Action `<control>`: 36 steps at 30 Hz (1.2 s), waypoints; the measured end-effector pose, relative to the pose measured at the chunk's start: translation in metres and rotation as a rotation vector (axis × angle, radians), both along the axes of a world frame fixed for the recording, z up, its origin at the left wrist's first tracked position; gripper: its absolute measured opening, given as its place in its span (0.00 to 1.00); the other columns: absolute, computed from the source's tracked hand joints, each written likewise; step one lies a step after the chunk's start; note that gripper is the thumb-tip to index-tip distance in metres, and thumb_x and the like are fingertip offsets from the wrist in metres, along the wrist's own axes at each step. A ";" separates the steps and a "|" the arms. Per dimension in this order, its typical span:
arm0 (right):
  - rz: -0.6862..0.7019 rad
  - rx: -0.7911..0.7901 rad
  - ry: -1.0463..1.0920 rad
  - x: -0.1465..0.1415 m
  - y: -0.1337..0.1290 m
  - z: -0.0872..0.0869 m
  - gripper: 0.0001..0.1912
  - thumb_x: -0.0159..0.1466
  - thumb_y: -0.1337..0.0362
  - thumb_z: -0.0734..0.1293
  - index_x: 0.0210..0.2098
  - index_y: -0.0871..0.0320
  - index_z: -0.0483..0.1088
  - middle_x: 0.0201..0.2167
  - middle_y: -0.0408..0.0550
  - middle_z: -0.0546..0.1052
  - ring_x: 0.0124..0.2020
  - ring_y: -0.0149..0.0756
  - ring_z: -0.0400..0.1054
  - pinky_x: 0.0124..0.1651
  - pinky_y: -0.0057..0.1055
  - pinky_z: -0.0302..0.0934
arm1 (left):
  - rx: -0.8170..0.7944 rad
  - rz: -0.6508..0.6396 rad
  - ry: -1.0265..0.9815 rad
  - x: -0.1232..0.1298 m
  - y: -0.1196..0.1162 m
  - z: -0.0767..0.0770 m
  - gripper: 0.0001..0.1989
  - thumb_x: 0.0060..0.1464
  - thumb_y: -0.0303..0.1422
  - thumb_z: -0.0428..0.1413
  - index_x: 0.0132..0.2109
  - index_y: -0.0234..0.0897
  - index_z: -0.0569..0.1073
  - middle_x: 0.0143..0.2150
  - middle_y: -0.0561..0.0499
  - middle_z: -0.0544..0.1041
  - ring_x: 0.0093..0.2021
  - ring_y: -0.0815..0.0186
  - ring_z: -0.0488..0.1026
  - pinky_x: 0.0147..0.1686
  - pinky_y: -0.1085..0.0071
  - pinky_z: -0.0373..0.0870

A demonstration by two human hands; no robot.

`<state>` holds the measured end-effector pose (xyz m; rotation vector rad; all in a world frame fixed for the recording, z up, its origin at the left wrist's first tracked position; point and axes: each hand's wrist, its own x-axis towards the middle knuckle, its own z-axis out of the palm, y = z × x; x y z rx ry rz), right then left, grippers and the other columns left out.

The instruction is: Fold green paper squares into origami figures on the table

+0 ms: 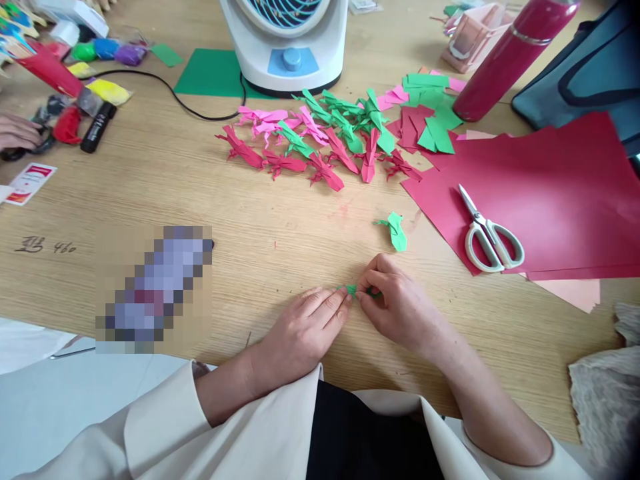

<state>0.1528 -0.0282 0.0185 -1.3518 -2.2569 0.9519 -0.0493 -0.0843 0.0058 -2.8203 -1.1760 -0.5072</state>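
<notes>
My left hand (313,323) rests on the table with its fingertips closed on one end of a small piece of green folded paper (352,289). My right hand (395,300) pinches the same paper from the other side, and most of it is hidden under the fingers. Just beyond my right hand lies a finished-looking light green paper figure (397,232) with thin legs. Farther off, several folded paper figures in red (326,171), pink (263,119) and green (350,127) lie in a cluster.
White-handled scissors (493,243) lie on red paper sheets (560,200) at right, near a red bottle (515,60) and a bag (585,73). A fan (290,60) stands at the back. A blurred-out object (160,287) lies at left. Another person's hand (17,132) shows by a black marker (98,127).
</notes>
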 end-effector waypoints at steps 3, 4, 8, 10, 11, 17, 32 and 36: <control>0.025 0.006 -0.010 -0.001 0.000 0.001 0.06 0.61 0.74 0.63 0.29 0.60 0.67 0.34 0.47 0.65 0.33 0.33 0.63 0.37 0.32 0.60 | 0.002 -0.012 -0.014 0.001 0.000 0.000 0.18 0.67 0.24 0.44 0.57 0.26 0.72 0.55 0.42 0.77 0.54 0.60 0.72 0.59 0.62 0.68; 0.027 0.008 -0.015 -0.001 0.000 0.001 0.06 0.61 0.74 0.63 0.29 0.60 0.67 0.35 0.47 0.65 0.33 0.33 0.63 0.37 0.32 0.60 | -0.005 -0.017 -0.016 0.001 0.000 0.000 0.18 0.67 0.24 0.44 0.57 0.25 0.72 0.55 0.42 0.77 0.55 0.60 0.72 0.59 0.62 0.68; 0.029 0.020 -0.033 -0.001 -0.002 0.001 0.06 0.61 0.73 0.63 0.29 0.59 0.66 0.35 0.48 0.65 0.34 0.34 0.63 0.38 0.33 0.61 | -0.037 -0.009 -0.014 0.001 0.000 0.001 0.19 0.68 0.24 0.42 0.59 0.26 0.70 0.56 0.42 0.76 0.56 0.61 0.71 0.60 0.63 0.66; 0.033 0.027 -0.037 0.000 -0.002 0.001 0.06 0.61 0.73 0.63 0.29 0.59 0.66 0.35 0.48 0.65 0.34 0.34 0.63 0.39 0.33 0.61 | -0.043 -0.005 -0.004 0.002 -0.001 0.001 0.20 0.68 0.24 0.41 0.60 0.26 0.69 0.57 0.43 0.76 0.56 0.61 0.71 0.60 0.63 0.66; 0.035 0.027 -0.036 0.001 -0.002 0.001 0.06 0.61 0.74 0.63 0.29 0.59 0.66 0.35 0.47 0.65 0.34 0.34 0.63 0.39 0.32 0.61 | -0.040 -0.006 0.006 0.002 -0.001 0.000 0.20 0.67 0.24 0.41 0.61 0.26 0.69 0.57 0.43 0.76 0.56 0.61 0.71 0.60 0.63 0.66; 0.054 -0.028 0.007 0.008 0.002 0.002 0.07 0.62 0.75 0.63 0.30 0.58 0.67 0.35 0.47 0.67 0.34 0.33 0.64 0.38 0.32 0.61 | -0.009 -0.003 0.095 0.003 -0.002 0.000 0.20 0.67 0.24 0.44 0.61 0.26 0.69 0.57 0.42 0.76 0.56 0.60 0.71 0.59 0.63 0.66; 0.041 -0.052 0.110 0.021 0.006 0.005 0.09 0.62 0.77 0.61 0.33 0.57 0.66 0.34 0.45 0.68 0.32 0.31 0.63 0.34 0.29 0.58 | -0.077 -0.031 0.206 0.006 0.002 0.006 0.22 0.66 0.24 0.42 0.63 0.27 0.67 0.57 0.42 0.74 0.54 0.59 0.69 0.56 0.62 0.68; 0.118 0.019 0.130 0.025 0.002 0.003 0.09 0.65 0.76 0.60 0.37 0.57 0.67 0.38 0.47 0.69 0.36 0.32 0.67 0.39 0.30 0.63 | -0.088 -0.042 0.217 0.006 0.004 0.008 0.22 0.65 0.24 0.44 0.62 0.26 0.68 0.57 0.42 0.74 0.54 0.58 0.69 0.55 0.62 0.68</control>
